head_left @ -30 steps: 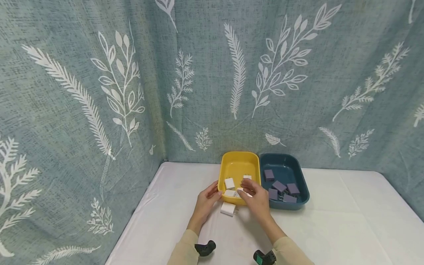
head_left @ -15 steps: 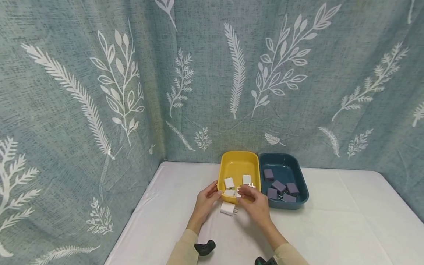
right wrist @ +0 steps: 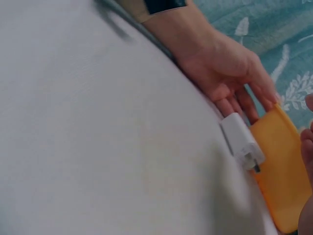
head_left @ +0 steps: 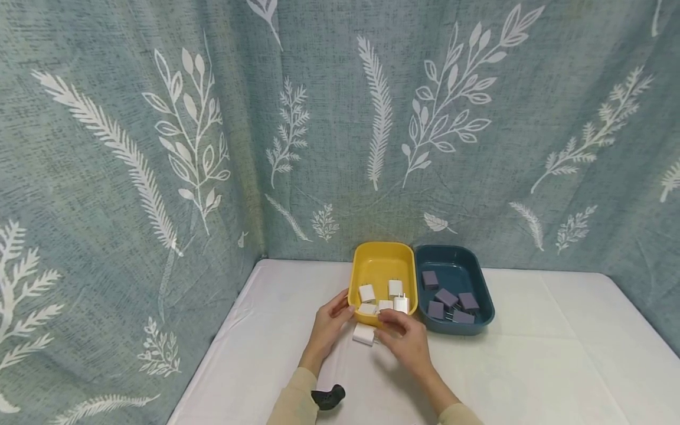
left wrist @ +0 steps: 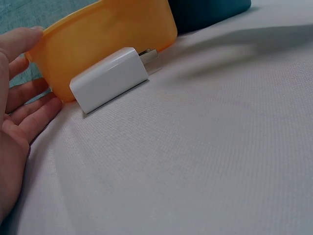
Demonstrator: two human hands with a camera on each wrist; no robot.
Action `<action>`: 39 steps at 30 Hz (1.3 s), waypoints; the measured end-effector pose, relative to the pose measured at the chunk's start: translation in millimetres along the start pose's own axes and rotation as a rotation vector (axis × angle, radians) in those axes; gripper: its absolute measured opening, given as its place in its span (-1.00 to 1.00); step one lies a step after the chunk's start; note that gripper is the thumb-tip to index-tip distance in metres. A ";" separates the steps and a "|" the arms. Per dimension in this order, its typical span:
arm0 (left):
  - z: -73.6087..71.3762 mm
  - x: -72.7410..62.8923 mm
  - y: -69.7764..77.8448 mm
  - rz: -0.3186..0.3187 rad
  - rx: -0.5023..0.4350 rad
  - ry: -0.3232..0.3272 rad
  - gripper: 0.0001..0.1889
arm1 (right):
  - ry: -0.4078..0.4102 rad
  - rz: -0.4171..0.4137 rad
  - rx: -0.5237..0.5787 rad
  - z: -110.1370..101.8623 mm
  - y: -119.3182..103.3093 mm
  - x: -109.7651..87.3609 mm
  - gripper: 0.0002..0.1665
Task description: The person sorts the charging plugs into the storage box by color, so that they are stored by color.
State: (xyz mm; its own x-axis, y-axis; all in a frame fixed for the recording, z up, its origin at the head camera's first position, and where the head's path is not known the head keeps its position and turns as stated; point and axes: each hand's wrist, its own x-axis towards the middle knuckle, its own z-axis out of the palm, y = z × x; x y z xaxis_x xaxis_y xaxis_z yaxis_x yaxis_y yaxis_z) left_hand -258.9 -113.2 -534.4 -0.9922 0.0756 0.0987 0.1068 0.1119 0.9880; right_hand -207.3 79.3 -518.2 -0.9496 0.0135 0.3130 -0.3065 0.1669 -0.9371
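Note:
My left hand (head_left: 325,330) holds the near left corner of a yellow tray (head_left: 383,249), thumb at the rim and fingers along the outer side. Several white charger plugs lie in the tray, one of them a plug (head_left: 401,304) with its prongs up. On the cloth just in front of the tray lies another white charger plug (left wrist: 110,81), its prongs pointing right. My right hand (head_left: 410,342) hovers beside that plug's prong end, by the tray's front wall, fingers loosely bent and nothing seen in them. Only part of it shows at the right wrist view's edge.
Against the yellow tray's right side stands a dark blue tray (head_left: 475,260) with several purple charger plugs (head_left: 447,297) in it. A white cloth (head_left: 558,348) covers the table. A patterned curtain (head_left: 329,118) hangs close behind the trays.
A white plug has come out of my right hand into the yellow tray. The right hand has drawn back toward the plug on the cloth. My left hand has stayed put.

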 end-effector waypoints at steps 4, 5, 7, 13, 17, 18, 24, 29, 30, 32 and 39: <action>0.8 3.2 -10.1 -0.009 0.017 0.021 -0.42 | -0.019 -0.031 0.004 2.3 6.1 -4.6 -0.61; 1.0 3.5 -10.9 -0.016 0.015 0.026 -0.42 | -0.025 -0.034 -0.007 2.9 7.7 -5.5 -0.61; 1.3 3.8 -12.2 -0.021 0.010 0.031 -0.42 | -0.031 -0.033 -0.036 3.7 10.0 -6.9 -0.61; 1.3 2.3 -11.9 -0.028 0.002 0.034 -0.42 | -0.012 0.009 -0.176 5.0 15.0 -9.8 -0.61; 1.0 1.8 -12.4 -0.021 0.002 0.031 -0.42 | -0.028 0.020 -0.276 6.2 21.1 -10.9 -0.60; 0.9 1.9 -12.4 -0.021 0.001 0.031 -0.42 | -0.032 0.021 -0.295 6.7 22.9 -10.8 -0.60; 0.8 3.9 -12.3 -0.029 -0.007 0.026 -0.42 | -0.045 0.029 -0.342 10.6 28.6 -8.7 -0.58; 0.5 4.3 -12.8 -0.015 -0.025 0.009 -0.42 | -0.064 0.009 -0.354 13.6 28.0 -7.6 -0.56; 0.4 4.2 -12.4 -0.014 -0.028 0.005 -0.42 | -0.064 0.000 -0.354 14.3 27.5 -7.6 -0.57; -0.1 3.7 -10.7 -0.016 -0.036 -0.001 -0.41 | -0.058 -0.019 -0.355 15.9 26.8 -7.6 -0.58; -2.5 -4.3 11.9 -0.018 -0.035 -0.032 -0.42 | -0.054 -0.028 -0.394 24.2 25.8 -6.9 -0.57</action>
State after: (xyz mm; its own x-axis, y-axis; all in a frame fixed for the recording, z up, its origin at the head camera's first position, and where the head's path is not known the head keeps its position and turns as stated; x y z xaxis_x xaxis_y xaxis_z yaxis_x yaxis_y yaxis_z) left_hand -253.5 -114.7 -522.7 -0.9913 0.1061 0.0779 0.0866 0.0791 0.9931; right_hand -210.2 59.7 -548.3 -0.9464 -0.0464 0.3196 -0.2942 0.5321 -0.7940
